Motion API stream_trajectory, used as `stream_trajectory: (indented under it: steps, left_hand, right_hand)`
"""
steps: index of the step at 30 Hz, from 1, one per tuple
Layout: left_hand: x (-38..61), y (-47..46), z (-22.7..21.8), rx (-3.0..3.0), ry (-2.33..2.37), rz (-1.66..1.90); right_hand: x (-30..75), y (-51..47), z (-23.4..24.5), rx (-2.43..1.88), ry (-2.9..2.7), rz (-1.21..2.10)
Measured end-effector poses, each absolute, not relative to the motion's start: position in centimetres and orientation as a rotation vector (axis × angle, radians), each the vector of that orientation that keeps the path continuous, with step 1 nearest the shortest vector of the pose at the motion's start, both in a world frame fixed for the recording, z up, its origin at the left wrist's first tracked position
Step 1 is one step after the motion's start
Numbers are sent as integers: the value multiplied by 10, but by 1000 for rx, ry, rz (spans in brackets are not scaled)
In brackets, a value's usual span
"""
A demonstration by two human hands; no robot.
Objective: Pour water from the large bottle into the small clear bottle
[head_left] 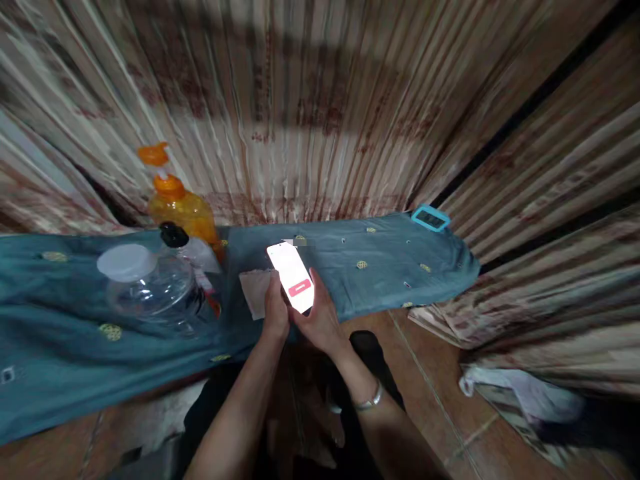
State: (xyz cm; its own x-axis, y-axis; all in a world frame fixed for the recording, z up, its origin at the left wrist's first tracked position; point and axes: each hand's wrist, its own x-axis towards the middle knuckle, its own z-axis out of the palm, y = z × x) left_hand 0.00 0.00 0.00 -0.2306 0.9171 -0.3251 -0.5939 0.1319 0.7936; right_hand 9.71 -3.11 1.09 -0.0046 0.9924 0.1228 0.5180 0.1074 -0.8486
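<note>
A smartphone (293, 275) with a bright white screen and a red button on it is held over the near edge of a teal cloth-covered surface (380, 267). My left hand (275, 310) grips its left side with the thumb on the edge. My right hand (320, 319) cups it from below and to the right; a silver bangle sits on that wrist. A small pale cloth or paper piece (254, 290) lies on the teal cloth just left of the phone.
An orange liquid bottle (181, 203) with an orange cap, a clear plastic jar (145, 283) with a white lid and a black-capped bottle (175, 235) stand at left. A blue-edged flat object (430, 217) lies at the far right corner. Striped curtains hang behind; white cloth (530, 393) lies on the tiled floor.
</note>
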Motion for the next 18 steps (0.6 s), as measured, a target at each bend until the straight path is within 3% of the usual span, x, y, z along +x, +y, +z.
stream_trajectory:
  steps: [18]
  left_hand:
    - [-12,6,-11,843,1062,1547]
  right_hand:
    - [92,-24,-3,-1442,-1237,1013]
